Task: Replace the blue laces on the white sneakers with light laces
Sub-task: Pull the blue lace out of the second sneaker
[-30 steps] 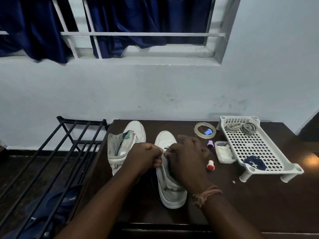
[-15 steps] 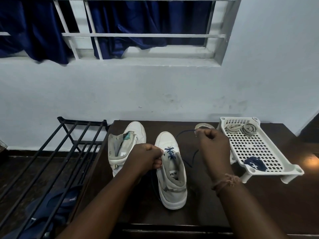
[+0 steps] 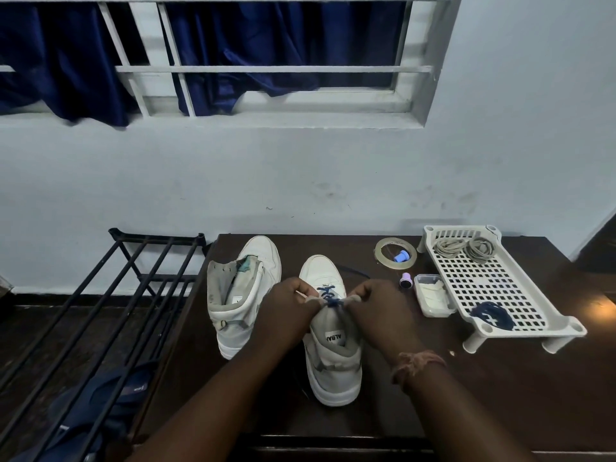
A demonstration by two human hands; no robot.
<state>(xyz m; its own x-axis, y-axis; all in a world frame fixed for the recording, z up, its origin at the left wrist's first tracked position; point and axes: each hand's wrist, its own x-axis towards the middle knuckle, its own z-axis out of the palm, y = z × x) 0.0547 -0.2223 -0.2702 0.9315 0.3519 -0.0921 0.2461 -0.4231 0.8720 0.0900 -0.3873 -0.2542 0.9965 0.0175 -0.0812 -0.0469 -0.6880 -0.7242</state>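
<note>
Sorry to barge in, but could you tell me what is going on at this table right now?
A person is unlacing the right-hand white sneaker on the dark table. The left hand and right hand grip its eyelet flaps at the blue lace, which is threaded only through the lowest eyelets. The other sneaker already has no lace. The light laces lie coiled in the white tray, with a bundled blue lace at its near end.
</note>
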